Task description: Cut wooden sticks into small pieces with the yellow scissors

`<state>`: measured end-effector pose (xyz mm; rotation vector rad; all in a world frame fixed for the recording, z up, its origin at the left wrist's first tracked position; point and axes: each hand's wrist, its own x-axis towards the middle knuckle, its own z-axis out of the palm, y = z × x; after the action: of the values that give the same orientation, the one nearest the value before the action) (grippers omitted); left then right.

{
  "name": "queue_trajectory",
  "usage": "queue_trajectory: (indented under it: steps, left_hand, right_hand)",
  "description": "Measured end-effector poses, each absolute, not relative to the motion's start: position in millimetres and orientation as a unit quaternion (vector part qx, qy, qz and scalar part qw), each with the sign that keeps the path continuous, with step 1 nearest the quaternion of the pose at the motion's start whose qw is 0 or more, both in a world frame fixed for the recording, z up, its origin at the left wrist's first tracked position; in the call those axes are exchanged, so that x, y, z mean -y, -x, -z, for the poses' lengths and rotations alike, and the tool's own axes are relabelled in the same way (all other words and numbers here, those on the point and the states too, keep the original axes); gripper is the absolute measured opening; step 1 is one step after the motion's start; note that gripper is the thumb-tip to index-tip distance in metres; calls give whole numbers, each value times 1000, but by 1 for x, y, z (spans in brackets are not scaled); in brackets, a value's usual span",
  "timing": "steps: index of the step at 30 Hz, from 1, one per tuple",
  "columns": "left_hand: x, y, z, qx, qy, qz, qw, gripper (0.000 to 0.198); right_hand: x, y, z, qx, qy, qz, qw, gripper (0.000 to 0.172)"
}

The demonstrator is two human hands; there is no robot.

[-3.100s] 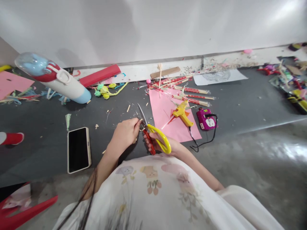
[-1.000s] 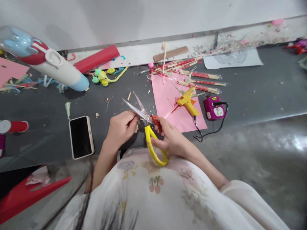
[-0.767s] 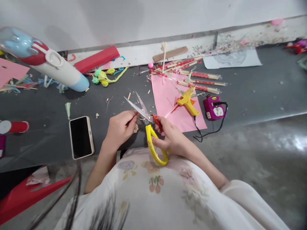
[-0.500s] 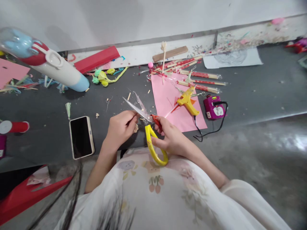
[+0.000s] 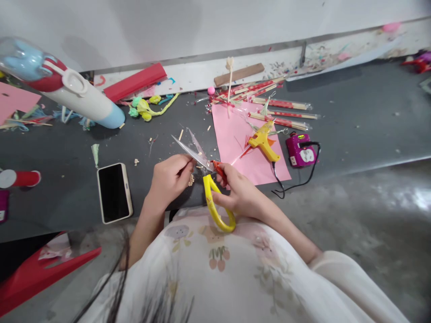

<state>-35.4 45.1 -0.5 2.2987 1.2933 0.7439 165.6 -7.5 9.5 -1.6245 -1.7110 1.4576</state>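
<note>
My right hand (image 5: 240,190) grips a pair of scissors (image 5: 218,214) with one yellow handle and one red-orange handle. Their blades stand apart and point away to the upper left. My left hand (image 5: 171,178) is closed in a pinch beside the lower blade; whatever lies between its fingertips is too small or hidden to make out. Just under those fingertips, a small cluster of pale cut stick ends (image 5: 191,180) shows on the dark table. Tiny offcuts are scattered around the blades.
A yellow glue gun (image 5: 264,141) lies on pink paper (image 5: 232,134), wired to a purple box (image 5: 301,151). Wrapped sticks (image 5: 283,104) lie behind. Leftward are a phone (image 5: 115,194), a bottle (image 5: 84,96) and a red thread spool (image 5: 25,178). A white sheet (image 5: 350,65) rises at the back right.
The white sheet at the back right has lifted from lying flat and now tilts up toward the wall. My hands and the scissors have barely moved.
</note>
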Motion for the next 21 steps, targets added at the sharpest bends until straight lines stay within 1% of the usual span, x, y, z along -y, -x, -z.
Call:
queue_trajectory:
  steps: [5,10,14,16,21]
  left_hand:
    - [-44,37,1,-472,-822,-250,197,28]
    - [-45,37,2,-466,-828,-251,187,29]
    - [-46,37,3,-447,-836,-262,177,28]
    - [-47,36,4,-436,-842,-268,174,28]
    - [-47,37,6,-404,-857,-266,176,27]
  right_hand:
    - [7,-166,-8,606,576,-517,186,56]
    - [9,-165,-8,604,575,-517,191,44]
    - [8,-163,-9,590,583,-526,188,41]
    - [8,-161,-9,584,586,-529,190,43]
    - [6,-159,-7,587,586,-522,199,57]
